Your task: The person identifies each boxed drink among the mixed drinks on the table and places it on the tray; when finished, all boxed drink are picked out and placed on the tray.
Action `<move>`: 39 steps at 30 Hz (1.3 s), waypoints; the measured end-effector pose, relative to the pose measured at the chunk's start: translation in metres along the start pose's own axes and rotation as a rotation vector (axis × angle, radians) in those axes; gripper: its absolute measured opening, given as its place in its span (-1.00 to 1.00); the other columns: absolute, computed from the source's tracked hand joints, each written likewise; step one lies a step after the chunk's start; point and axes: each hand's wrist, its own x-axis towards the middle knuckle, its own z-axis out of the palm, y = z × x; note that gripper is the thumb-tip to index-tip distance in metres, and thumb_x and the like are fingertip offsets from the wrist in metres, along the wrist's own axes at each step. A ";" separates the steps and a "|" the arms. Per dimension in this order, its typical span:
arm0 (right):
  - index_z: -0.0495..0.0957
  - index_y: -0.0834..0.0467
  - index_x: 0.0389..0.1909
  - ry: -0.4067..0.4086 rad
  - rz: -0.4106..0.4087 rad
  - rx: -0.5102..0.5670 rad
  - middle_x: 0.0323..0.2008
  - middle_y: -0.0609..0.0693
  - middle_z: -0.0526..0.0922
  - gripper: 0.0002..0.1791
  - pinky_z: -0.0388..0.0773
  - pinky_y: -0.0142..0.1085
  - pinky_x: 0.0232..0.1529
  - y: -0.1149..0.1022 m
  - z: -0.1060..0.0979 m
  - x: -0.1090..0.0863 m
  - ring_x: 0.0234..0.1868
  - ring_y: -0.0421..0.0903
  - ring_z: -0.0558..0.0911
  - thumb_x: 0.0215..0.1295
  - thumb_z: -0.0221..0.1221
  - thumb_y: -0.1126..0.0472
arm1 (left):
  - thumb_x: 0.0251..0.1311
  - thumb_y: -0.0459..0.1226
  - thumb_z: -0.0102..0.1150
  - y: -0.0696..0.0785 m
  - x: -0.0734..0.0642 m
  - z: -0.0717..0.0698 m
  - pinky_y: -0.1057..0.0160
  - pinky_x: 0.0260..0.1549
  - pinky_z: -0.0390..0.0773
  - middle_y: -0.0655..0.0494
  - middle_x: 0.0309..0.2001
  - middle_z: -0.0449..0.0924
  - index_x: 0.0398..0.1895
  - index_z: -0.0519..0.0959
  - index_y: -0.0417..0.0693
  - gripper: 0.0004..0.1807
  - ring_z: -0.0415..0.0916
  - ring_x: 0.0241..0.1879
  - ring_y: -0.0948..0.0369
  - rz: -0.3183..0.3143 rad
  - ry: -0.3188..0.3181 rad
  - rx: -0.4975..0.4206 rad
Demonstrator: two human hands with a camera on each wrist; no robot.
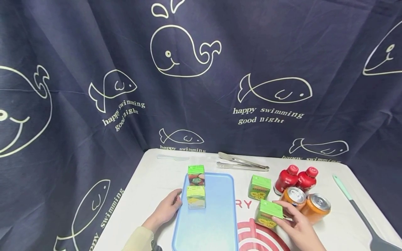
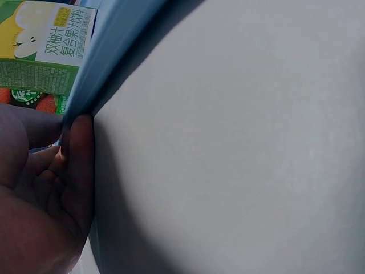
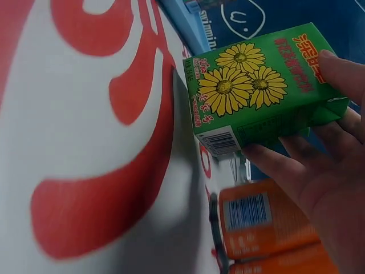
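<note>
My right hand (image 1: 298,228) holds a green drink carton (image 1: 268,214) with yellow flowers between thumb and fingers. The right wrist view shows that carton (image 3: 245,85) tilted, its lower end close over the white table. A second green flower carton (image 1: 259,187) stands just behind it. My left hand (image 1: 166,210) is at the left edge of a light blue tray (image 1: 216,223), its thumb and fingers pinching the rim in the left wrist view. On the tray stand a yellow-green pomelo juice carton (image 1: 196,198) and, behind it, a green-topped carton with red fruit (image 1: 196,176).
Two orange cans (image 1: 316,207) and two red bottles (image 1: 287,178) stand together right of the cartons. Metal tongs (image 1: 242,162) and a pale knife (image 1: 172,158) lie along the back. A spatula (image 1: 355,205) lies at the right edge. A dark blue curtain (image 1: 201,104) hangs behind the table.
</note>
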 end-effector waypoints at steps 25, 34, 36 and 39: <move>0.56 0.16 0.29 -0.018 -0.139 0.111 0.10 0.11 0.69 -0.49 0.70 -0.44 -0.02 -0.010 0.033 0.035 0.09 -0.34 0.65 0.34 0.41 0.34 | 0.65 -0.14 -0.08 -0.001 0.001 0.003 -0.28 0.44 0.27 -0.18 0.45 0.41 0.54 0.32 -0.14 -0.48 0.27 0.48 -0.19 -0.012 -0.002 0.008; 0.54 0.24 0.30 -0.039 -0.157 0.139 0.05 0.14 0.72 -0.48 0.74 -0.36 -0.05 -0.010 0.041 0.048 0.04 -0.30 0.68 0.34 0.40 0.35 | 0.65 -0.13 -0.08 -0.001 0.001 0.002 -0.29 0.44 0.27 -0.19 0.46 0.40 0.54 0.34 -0.15 -0.48 0.27 0.48 -0.21 -0.002 0.003 0.016; 0.54 0.23 0.30 -0.039 -0.152 0.132 0.05 0.11 0.73 -0.48 0.74 -0.35 -0.05 -0.011 0.043 0.050 0.03 -0.28 0.68 0.35 0.40 0.32 | 0.65 -0.13 -0.08 -0.001 0.001 0.002 -0.28 0.44 0.26 -0.19 0.45 0.41 0.53 0.34 -0.14 -0.48 0.27 0.48 -0.21 -0.003 0.004 0.016; 0.55 0.21 0.30 -0.036 -0.142 0.112 0.05 0.07 0.73 -0.48 0.73 -0.37 -0.04 -0.011 0.046 0.054 0.03 -0.28 0.68 0.35 0.41 0.30 | 0.64 -0.15 -0.06 -0.002 0.001 0.003 -0.29 0.44 0.27 -0.19 0.46 0.40 0.53 0.34 -0.14 -0.49 0.27 0.48 -0.21 -0.005 0.004 0.014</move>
